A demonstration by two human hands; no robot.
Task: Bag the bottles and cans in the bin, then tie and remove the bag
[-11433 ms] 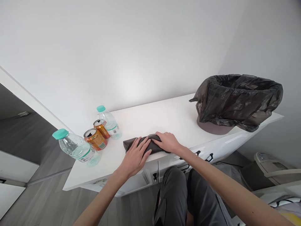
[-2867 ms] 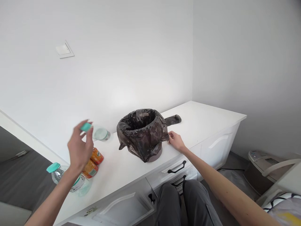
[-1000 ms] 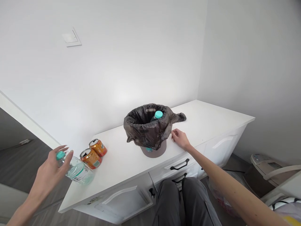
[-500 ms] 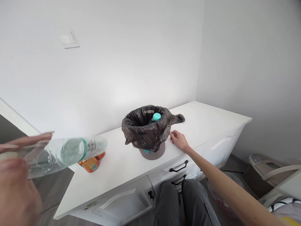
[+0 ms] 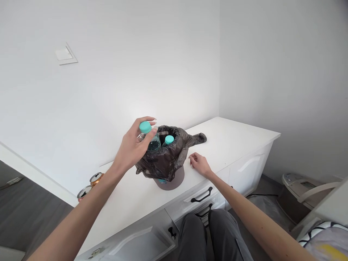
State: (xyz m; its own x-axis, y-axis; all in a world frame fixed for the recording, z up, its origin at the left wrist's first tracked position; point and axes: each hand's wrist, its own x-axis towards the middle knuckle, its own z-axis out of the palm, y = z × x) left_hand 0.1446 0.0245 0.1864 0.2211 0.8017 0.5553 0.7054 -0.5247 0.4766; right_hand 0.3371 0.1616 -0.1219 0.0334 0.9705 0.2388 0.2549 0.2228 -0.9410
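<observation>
A clear plastic bottle [image 5: 153,144] with a turquoise cap stands partly inside a small bin [image 5: 169,183] lined with a black trash bag [image 5: 160,165]. My left hand [image 5: 133,143] is around that bottle just below its cap, thumb on the near side and fingers on the far side. Beside it in the bin, a second bottle [image 5: 169,140] shows its turquoise cap; most of its body is hidden by the bag. To the right of the bin, my right hand [image 5: 199,163] rests on the white cabinet top [image 5: 233,136], fingers curled in with nothing visible in them.
Two opened drink cans [image 5: 96,177] stand at the left end of the cabinet, partly behind my left forearm. Black handles [image 5: 201,195] stick out from the drawers in front of my knees. A grey-beige appliance [image 5: 297,195] sits on the floor at right.
My left hand has swung from the far left to the bin, and the bottle it carried sideways is now upright in the bin's mouth. My right hand stays by the bin.
</observation>
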